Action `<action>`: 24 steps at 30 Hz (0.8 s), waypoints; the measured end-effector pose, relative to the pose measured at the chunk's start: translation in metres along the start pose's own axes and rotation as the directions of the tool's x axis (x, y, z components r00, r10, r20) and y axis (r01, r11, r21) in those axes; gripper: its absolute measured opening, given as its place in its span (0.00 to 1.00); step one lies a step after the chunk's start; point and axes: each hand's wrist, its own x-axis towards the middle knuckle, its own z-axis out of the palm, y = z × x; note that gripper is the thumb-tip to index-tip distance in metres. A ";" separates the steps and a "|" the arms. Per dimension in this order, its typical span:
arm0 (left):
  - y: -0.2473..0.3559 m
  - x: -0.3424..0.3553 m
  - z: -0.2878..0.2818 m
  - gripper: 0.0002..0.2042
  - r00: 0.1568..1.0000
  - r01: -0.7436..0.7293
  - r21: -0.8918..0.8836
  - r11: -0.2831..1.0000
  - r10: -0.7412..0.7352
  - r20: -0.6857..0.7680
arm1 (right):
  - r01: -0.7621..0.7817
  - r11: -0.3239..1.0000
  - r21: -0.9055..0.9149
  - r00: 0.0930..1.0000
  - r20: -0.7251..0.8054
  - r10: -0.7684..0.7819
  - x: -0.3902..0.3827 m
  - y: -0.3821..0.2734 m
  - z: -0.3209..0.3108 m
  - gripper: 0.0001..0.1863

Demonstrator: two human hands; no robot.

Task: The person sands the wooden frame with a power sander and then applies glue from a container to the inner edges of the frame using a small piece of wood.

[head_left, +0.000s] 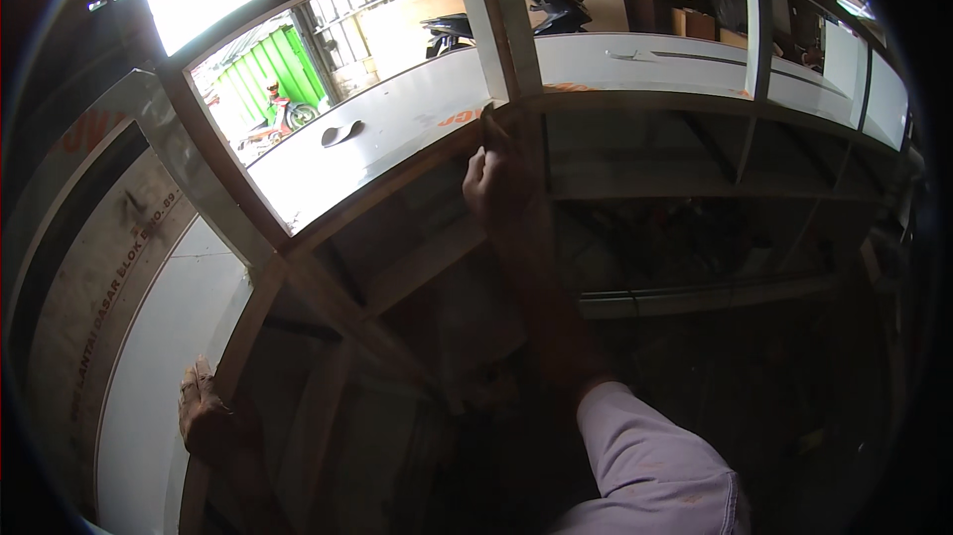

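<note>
A large wooden frame (397,178) of rails and posts stands in front of me, with white panels behind its openings. My right hand (496,178) is raised to the joint where the middle post (503,19) meets the long rail. Its fingers are curled and one digit points up against the wood; anything inside the grip is too dark to make out. Lower left, my left hand (206,416) lies with fingers stretched along the edge of a pale panel (174,327), beside a slanting wooden rail (248,327). Deep shadow covers both forearms.
A dark curved piece (341,134) lies on the white surface beyond the frame. Farther back are a red motorbike (283,116), a green corrugated wall (273,68), a dark motorbike (558,4) and stacked boards (695,24). Shadowed frame members (427,267) cross below my hands.
</note>
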 end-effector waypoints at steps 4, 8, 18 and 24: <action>0.002 0.000 0.009 0.29 0.997 -0.057 -0.010 0.998 0.056 -0.052 | -0.137 0.991 -0.007 0.989 0.059 0.137 0.011 0.039 -0.028 0.21; 0.003 0.002 0.005 0.28 0.998 -0.049 -0.040 0.998 0.048 -0.031 | -0.259 0.937 -0.234 0.909 0.270 0.319 0.010 0.055 0.007 0.21; -0.004 0.000 0.011 0.29 0.999 -0.045 0.017 0.999 0.045 -0.021 | -0.181 0.951 0.250 0.957 0.266 0.112 0.010 0.011 -0.053 0.22; -0.013 -0.002 0.024 0.29 0.998 -0.049 0.013 0.999 0.049 -0.042 | 0.009 0.982 0.191 1.000 -0.014 -0.006 0.067 0.026 -0.024 0.22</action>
